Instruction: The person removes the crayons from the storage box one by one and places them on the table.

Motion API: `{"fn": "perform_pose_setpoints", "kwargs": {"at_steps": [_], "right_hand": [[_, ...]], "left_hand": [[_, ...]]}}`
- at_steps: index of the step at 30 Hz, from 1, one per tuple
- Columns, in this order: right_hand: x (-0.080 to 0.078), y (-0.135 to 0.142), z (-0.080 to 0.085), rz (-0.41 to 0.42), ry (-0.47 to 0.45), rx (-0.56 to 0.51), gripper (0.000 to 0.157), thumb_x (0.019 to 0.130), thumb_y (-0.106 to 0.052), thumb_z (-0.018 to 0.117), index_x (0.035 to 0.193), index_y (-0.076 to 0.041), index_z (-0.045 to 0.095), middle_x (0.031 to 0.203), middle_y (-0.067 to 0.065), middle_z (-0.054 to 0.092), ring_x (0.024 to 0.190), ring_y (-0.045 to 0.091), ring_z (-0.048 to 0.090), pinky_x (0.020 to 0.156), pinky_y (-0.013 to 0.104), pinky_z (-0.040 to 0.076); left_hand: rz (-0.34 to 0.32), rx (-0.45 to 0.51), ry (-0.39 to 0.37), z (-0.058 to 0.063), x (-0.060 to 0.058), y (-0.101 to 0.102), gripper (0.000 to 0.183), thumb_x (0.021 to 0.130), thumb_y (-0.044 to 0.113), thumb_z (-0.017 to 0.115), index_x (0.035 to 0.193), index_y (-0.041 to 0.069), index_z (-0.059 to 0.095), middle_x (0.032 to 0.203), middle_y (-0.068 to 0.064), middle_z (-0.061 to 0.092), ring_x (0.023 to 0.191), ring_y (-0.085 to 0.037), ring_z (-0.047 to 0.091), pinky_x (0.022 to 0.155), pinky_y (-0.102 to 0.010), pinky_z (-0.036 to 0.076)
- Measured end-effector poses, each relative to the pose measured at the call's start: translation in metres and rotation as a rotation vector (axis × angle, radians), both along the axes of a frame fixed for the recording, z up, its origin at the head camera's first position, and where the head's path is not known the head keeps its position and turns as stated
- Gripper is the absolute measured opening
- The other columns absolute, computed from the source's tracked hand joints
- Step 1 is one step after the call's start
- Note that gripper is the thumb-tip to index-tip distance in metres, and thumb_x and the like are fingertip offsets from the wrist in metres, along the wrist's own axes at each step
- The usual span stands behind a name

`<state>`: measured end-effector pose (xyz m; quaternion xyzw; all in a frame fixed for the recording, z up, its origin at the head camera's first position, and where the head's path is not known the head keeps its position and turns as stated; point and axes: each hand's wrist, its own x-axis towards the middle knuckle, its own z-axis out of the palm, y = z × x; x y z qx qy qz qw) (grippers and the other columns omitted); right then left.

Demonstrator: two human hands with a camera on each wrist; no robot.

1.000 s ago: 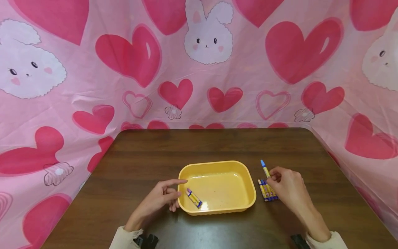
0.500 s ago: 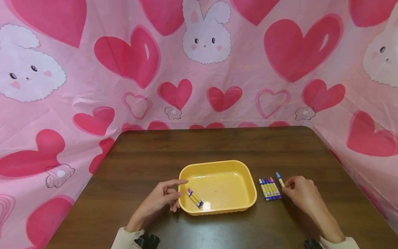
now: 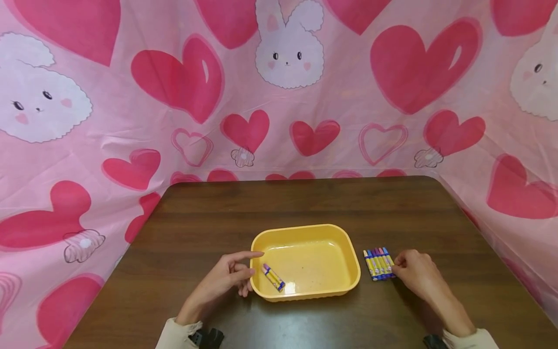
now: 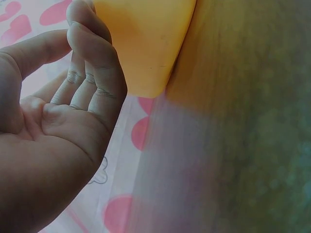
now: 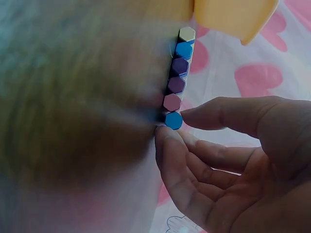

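My right hand (image 3: 418,274) pinches a blue crayon (image 5: 174,120) between thumb and fingertips. That crayon lies at the right end of a neat side-by-side row of crayons (image 3: 376,265), right against the pink one. Yellow and blue wrappers cover them, and their hexagonal tips are cream, blue, purple and pink. Over at the left rim of a yellow plastic tray (image 3: 301,296), my left hand (image 3: 224,276) rests with its index finger reaching over the edge and its thumb at the rim. Two crayons (image 3: 273,277) lie together inside the tray, near that hand.
A dark brown wooden table (image 3: 209,208) carries everything. Behind and beside it hangs a pink cloth (image 3: 314,106) with hearts and rabbits. The tray stands between my left hand and the crayon row.
My right hand carried the blue crayon from above the row, out to the right, then back left and down against the row's right end. My left hand and the tray stay put.
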<state>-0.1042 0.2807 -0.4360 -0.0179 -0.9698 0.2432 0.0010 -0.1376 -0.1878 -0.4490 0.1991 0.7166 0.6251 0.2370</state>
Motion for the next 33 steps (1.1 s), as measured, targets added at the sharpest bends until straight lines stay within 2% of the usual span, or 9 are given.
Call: {"fn": "perform_pose_setpoints", "kwargs": {"at_steps": [10,16,19,22,26,30,33], "right_hand": [[-0.001,-0.004,-0.001,0.004,0.023,0.021,0.002,0.08,-0.01,0.07,0.08,-0.008,0.07,0.077,0.004,0.067,0.072,0.023,0.059,0.062,0.046,0.047],[-0.001,-0.003,0.002,0.022,0.027,0.037,0.004,0.081,-0.009,0.07,0.081,-0.006,0.071,0.081,0.01,0.069,0.074,0.028,0.062,0.064,0.05,0.049],[-0.002,-0.004,0.005,0.02,0.027,0.042,0.005,0.081,-0.009,0.068,0.08,-0.006,0.073,0.08,0.009,0.068,0.071,0.026,0.059,0.062,0.048,0.049],[-0.003,-0.01,0.011,0.01,0.048,0.037,0.008,0.082,-0.009,0.066,0.076,-0.008,0.072,0.074,0.006,0.065,0.066,0.023,0.053,0.057,0.041,0.045],[-0.005,-0.028,0.025,0.01,0.123,0.022,0.009,0.085,-0.01,0.067,0.078,-0.007,0.072,0.074,0.007,0.066,0.065,0.024,0.055,0.057,0.043,0.046],[-0.007,-0.054,0.042,0.037,0.234,0.001,0.007,0.085,-0.008,0.069,0.08,-0.005,0.073,0.077,0.008,0.07,0.068,0.024,0.061,0.064,0.049,0.051],[-0.008,-0.076,0.053,0.069,0.297,-0.015,0.005,0.084,-0.006,0.069,0.08,-0.006,0.073,0.073,0.004,0.068,0.065,0.02,0.059,0.063,0.044,0.052]], "left_hand": [[-0.01,-0.005,0.011,0.002,0.001,-0.001,0.045,0.099,0.006,0.059,0.142,-0.003,0.048,0.075,-0.03,0.063,0.057,-0.016,0.061,0.056,-0.025,0.054],[-0.016,0.001,0.013,0.002,0.0,-0.001,0.046,0.099,0.008,0.059,0.142,-0.004,0.048,0.075,-0.026,0.064,0.058,-0.016,0.061,0.056,-0.026,0.054],[-0.019,0.008,0.008,0.002,-0.001,-0.001,0.046,0.1,0.009,0.059,0.143,-0.004,0.048,0.075,-0.023,0.066,0.058,-0.016,0.061,0.056,-0.025,0.054],[-0.017,-0.004,0.015,0.001,-0.001,-0.001,0.046,0.1,0.009,0.059,0.143,-0.004,0.048,0.076,-0.027,0.065,0.058,-0.017,0.061,0.056,-0.026,0.054],[-0.01,-0.025,0.025,0.002,-0.001,-0.002,0.046,0.1,0.01,0.06,0.142,-0.003,0.049,0.079,-0.036,0.062,0.058,-0.018,0.062,0.057,-0.026,0.055],[-0.014,-0.013,0.031,0.0,-0.001,-0.002,0.047,0.099,0.01,0.061,0.142,-0.004,0.049,0.079,-0.036,0.061,0.057,-0.017,0.062,0.056,-0.026,0.055],[-0.025,0.006,0.04,-0.001,-0.001,-0.002,0.046,0.1,0.009,0.059,0.142,-0.005,0.048,0.077,-0.036,0.061,0.057,-0.016,0.062,0.055,-0.025,0.054]]}}
